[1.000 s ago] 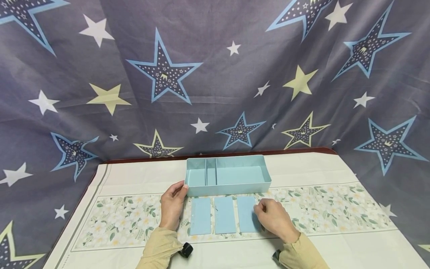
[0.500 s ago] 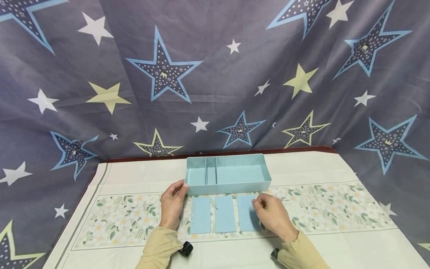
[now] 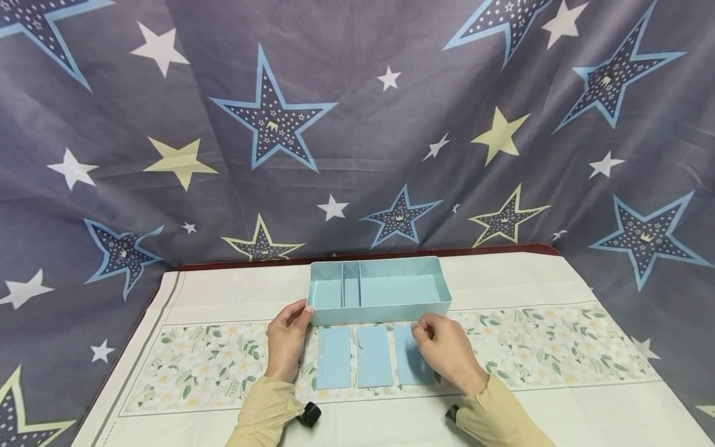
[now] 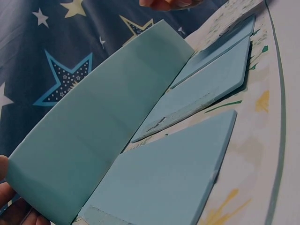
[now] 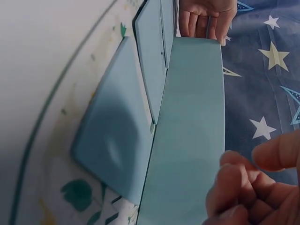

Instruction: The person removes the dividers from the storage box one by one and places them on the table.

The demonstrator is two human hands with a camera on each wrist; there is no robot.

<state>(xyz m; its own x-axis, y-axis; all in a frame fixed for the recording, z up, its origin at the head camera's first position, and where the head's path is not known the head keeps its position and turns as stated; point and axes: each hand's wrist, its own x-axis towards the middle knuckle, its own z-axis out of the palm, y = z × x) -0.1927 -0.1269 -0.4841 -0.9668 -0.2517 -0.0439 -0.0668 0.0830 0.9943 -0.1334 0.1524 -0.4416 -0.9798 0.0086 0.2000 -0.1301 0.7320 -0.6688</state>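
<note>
A light blue divided organizer box (image 3: pixel 380 315) stands toward the back of the table. My left hand (image 3: pixel 287 341) grips its front left corner, the thumb on the rim and the fingers around the left side. In front of the box lie three flat blue panels: a left panel (image 3: pixel 334 359), a middle panel (image 3: pixel 375 357) and a right panel (image 3: pixel 408 357). Over the right panel hovers my right hand (image 3: pixel 449 351), its fingers loosely curled. The right wrist view shows nothing between this thumb and the fingers (image 5: pixel 227 187).
Two upright dividers (image 3: pixel 350 285) split the box into three compartments. A white tablecloth (image 3: pixel 223 288) with a floral band (image 3: pixel 530 341) covers the table. Behind its far edge hangs a grey curtain (image 3: pixel 357 143) with stars.
My right hand has shifted slightly left and up over the right panel, covering more of its upper part. The left hand, box and panels have stayed in place.
</note>
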